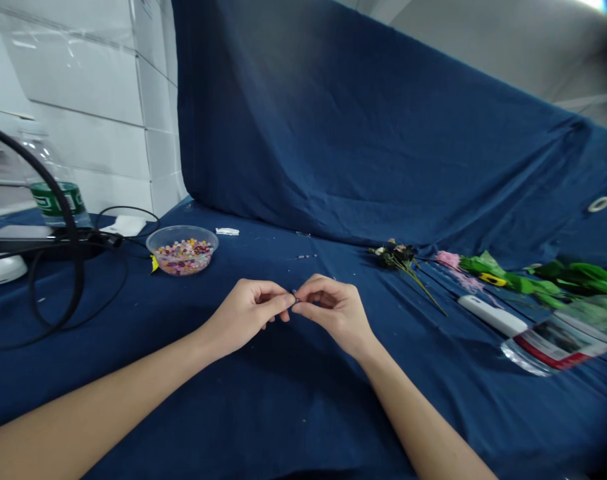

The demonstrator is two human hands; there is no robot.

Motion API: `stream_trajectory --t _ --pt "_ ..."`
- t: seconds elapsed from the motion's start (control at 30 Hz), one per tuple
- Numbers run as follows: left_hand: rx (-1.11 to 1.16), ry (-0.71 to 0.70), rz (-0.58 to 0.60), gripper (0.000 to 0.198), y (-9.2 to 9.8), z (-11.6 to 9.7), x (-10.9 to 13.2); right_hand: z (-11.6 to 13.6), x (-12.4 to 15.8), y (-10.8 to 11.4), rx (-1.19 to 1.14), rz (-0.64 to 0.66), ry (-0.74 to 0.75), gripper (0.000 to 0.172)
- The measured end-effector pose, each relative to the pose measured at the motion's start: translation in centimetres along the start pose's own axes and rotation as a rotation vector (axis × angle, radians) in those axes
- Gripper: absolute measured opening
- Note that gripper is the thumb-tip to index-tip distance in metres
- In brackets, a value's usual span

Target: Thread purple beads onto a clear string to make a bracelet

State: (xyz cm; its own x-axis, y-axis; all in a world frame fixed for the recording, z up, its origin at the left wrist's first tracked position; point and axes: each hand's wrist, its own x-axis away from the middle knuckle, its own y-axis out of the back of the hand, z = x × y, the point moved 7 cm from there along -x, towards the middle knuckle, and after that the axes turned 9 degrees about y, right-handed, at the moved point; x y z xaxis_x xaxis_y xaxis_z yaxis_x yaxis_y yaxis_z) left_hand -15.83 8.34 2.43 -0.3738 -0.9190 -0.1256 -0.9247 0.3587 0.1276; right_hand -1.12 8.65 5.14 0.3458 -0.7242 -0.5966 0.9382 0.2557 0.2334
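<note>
— Hands meeting at centre! Left hand [246,317] and right hand [336,313] come together at the fingertips, both pinching a tiny dark bead [296,299]. It's too small to make out more.

— What's nearby in the way of containers?

— Ahead and left of the left hand sits a clear plastic bowl [182,228], filled with multicoloured beads [184,257].

— And further left?

— An upright water bottle [56,197] with a green label, behind a looped black cable [72,200].

— Right of the right hand?

— A clear bottle [558,348] on its side, red-and-white label. Beyond the hand lie artificial flowers [396,255] and green leaves [568,275].

— Underfoot?

— Blue cloth [303,413] under everything, rising behind as a backdrop against a white panelled wall [83,87].
</note>
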Motion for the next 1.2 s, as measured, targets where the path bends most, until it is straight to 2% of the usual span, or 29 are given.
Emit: stream_trajectory --t 0.37,0.53,0.67,0.83,1.07,1.13,1.2 --pt "0.144 0.095 0.087 0.025 -0.5 0.5 -0.2 0.1 -0.1 0.0 0.038 0.030 0.046 0.014" --pt "0.156 0.104 0.094 0.025 -0.5 0.7 -0.2 0.3 -0.1 -0.1 0.058 0.040 0.048 0.010" --pt "0.166 0.103 0.080 0.024 -0.5 0.5 -0.3 0.3 -0.1 -0.1 0.084 0.038 0.039 0.013" --pt "0.155 0.100 0.075 0.023 -0.4 0.5 -0.2 0.3 0.0 0.1 0.152 0.035 0.041 0.007" --pt "0.045 0.077 0.036 0.024 0.0 0.5 -0.4 0.9 0.0 0.3 0.292 -0.043 0.094 0.008" --pt "-0.029 0.060 0.023 0.025 0.1 0.6 -0.5 1.0 0.0 0.7 0.311 -0.102 0.109 0.009" --pt "-0.133 0.021 -0.002 0.023 0.1 0.5 -0.5 1.2 0.1 1.8 0.319 -0.217 0.135 0.009"
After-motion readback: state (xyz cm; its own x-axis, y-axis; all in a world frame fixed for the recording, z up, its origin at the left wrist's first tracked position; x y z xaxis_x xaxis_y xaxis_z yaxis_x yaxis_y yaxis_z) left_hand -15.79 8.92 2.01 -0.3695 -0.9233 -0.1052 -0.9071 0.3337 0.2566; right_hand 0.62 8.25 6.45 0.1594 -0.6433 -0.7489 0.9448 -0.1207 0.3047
